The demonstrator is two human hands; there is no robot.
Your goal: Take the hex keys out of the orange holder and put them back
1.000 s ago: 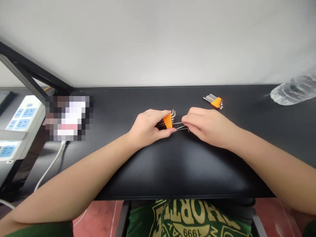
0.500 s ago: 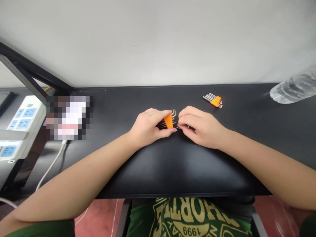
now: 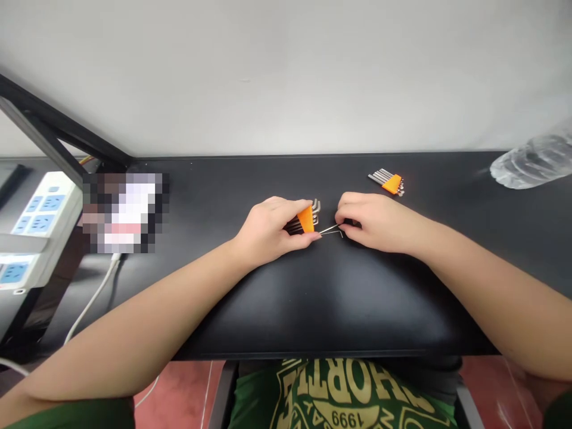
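My left hand [image 3: 268, 229] is closed around a set of hex keys in an orange holder [image 3: 306, 218], held just above the black table [image 3: 313, 298]. My right hand [image 3: 375, 221] is to the right of it, fingers pinched on the end of a thin hex key [image 3: 329, 230] that lies between both hands. A second thin key lies beside it on the table. The short bent ends of the bundled keys stick up behind the orange holder.
A second hex key set in an orange holder [image 3: 389, 182] lies at the back right of the table. A clear plastic bottle [image 3: 531, 162] lies at the far right. White power strips [image 3: 31, 223] and a white cable [image 3: 96, 292] are at the left.
My right hand moved in against the orange holder half a second ago, then drew back to the right, exposing the thin keys again. My left hand has stayed in place.
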